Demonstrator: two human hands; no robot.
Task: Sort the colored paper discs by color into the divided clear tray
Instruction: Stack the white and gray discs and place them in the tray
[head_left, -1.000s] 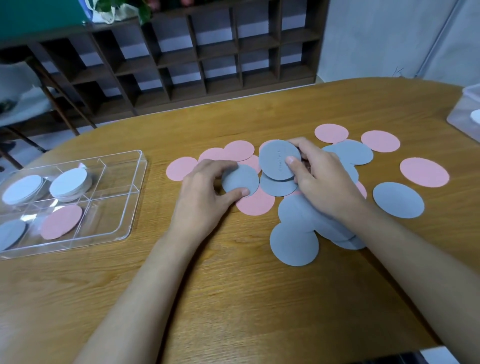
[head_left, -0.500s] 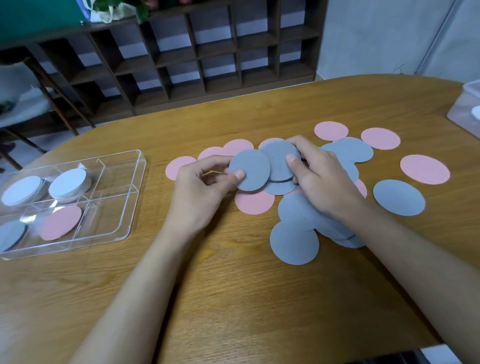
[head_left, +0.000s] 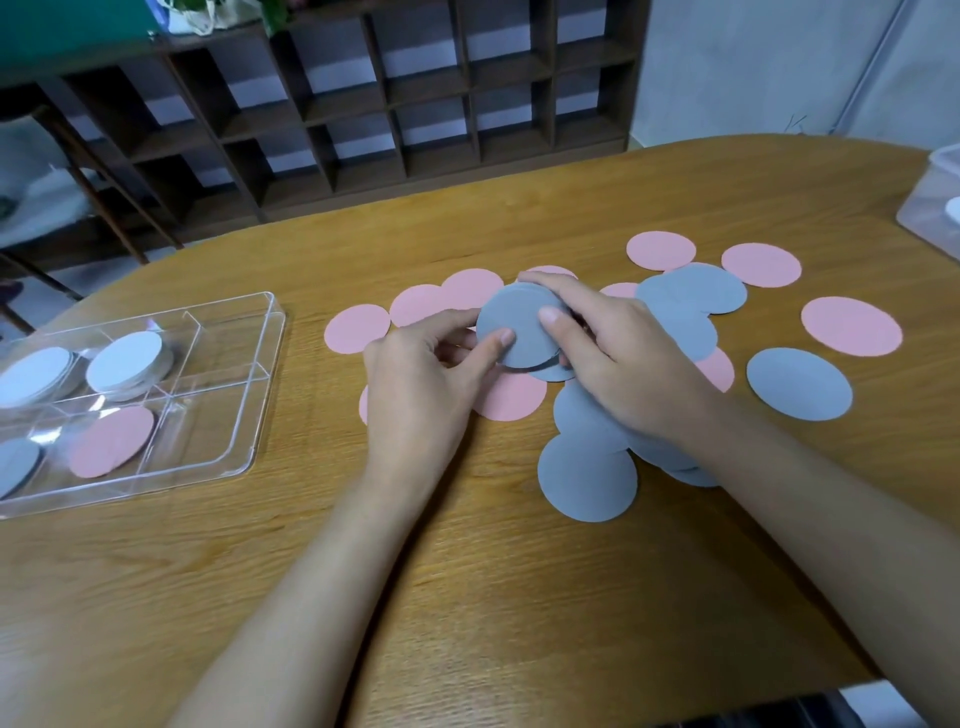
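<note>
Table centre: both hands pinch 1 small stack of grey discs (head_left: 519, 327), raised off the wooden table (head_left: 467, 597), faces tilted up toward the camera; round, so no long axis. Left hand (head_left: 421, 384) grips the stack's 8 o'clock edge, thumb on top; right hand (head_left: 618, 358) grips its 3 o'clock edge. Loose pink discs (head_left: 851, 326) and grey discs (head_left: 587, 475) lie around. Divided clear tray (head_left: 249, 415) at 9 o'clock holds white, pink and grey discs.

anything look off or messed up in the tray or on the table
Nothing looks damaged or spilled. The clear tray sits flat, with white stacks, one pink disc and a grey disc in separate compartments. Loose pink and grey discs overlap on the table, simply unsorted. Both hands hold a grey stack.
</note>
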